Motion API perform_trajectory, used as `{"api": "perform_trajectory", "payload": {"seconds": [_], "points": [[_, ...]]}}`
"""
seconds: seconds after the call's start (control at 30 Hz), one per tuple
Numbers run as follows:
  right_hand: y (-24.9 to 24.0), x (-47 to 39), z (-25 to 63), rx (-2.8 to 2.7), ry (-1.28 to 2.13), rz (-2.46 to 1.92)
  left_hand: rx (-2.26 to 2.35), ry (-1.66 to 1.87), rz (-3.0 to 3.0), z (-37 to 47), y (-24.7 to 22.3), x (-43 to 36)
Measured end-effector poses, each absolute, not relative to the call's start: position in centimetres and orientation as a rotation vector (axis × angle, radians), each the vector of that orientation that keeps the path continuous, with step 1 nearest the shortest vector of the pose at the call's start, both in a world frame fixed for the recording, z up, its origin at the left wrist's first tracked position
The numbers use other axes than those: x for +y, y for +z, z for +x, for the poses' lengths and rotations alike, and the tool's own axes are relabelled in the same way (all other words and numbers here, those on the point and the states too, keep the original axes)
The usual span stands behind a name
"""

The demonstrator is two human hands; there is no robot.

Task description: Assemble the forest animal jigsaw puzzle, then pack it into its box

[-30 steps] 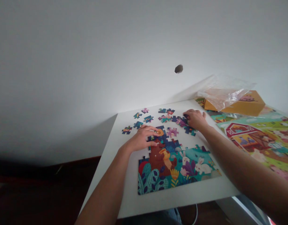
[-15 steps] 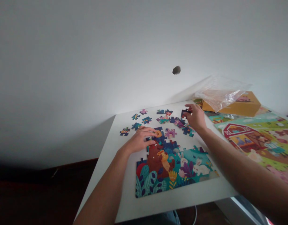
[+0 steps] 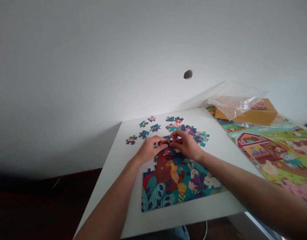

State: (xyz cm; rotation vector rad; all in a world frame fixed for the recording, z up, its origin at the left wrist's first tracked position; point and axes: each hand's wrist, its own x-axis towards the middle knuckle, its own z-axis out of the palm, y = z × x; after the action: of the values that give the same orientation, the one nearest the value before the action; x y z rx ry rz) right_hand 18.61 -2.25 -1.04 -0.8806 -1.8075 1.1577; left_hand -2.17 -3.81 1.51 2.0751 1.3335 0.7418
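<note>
A partly joined jigsaw puzzle (image 3: pixel 178 186) with a brown bear, white rabbits and leaves lies on the white table. At its upper edge my two hands meet. My right hand (image 3: pixel 187 145) is closed in a pinch on a dark puzzle piece (image 3: pixel 169 142), mostly covered by fingers. From the other side, the thumb and fingers of my left hand (image 3: pixel 151 148) close round the same spot. How far the piece is seated cannot be seen. Loose puzzle pieces (image 3: pixel 155 128) lie beyond the hands, some overlapping in a cluster (image 3: pixel 189 130) at the right.
A colourful farm picture sheet (image 3: pixel 275 150) covers the right side of the white table (image 3: pixel 133 213). On its far part rests a yellow box (image 3: pixel 260 113) under a clear plastic bag (image 3: pixel 233 100). A wall with a dark hole (image 3: pixel 187 74) stands behind the table.
My right hand has carried the dark puzzle piece from the far right of the table leftward and nearer, to the joined puzzle's upper edge. My left hand has stayed nearly in place.
</note>
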Motion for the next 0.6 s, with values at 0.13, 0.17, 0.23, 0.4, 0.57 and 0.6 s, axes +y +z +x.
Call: {"api": "perform_trajectory", "payload": {"seconds": [0.13,0.17,0.23,0.4,0.57,0.6], "points": [[-0.5,-2.3,18.9,-1.957,0.987,-0.875,1.355,0.696,2.092,-2.3,1.5,-3.8],[-0.3,-2.3,19.0,-2.016,0.918,-0.864,1.364,0.692,2.102,-2.5,1.5,-3.7],[-0.1,-2.3,19.2,-2.152,0.803,-0.823,1.372,0.699,2.125,-3.0,1.4,-3.7],[-0.1,-1.9,19.8,-2.400,0.664,-0.710,1.365,0.758,2.201,-4.0,1.3,-3.4],[-0.4,-1.4,20.2,-2.503,0.524,-0.681,1.554,0.830,2.183,-4.3,0.7,-2.8],[-0.4,-1.1,20.4,-2.487,0.500,-0.716,1.591,0.839,2.170,-4.3,0.4,-2.7]]}}
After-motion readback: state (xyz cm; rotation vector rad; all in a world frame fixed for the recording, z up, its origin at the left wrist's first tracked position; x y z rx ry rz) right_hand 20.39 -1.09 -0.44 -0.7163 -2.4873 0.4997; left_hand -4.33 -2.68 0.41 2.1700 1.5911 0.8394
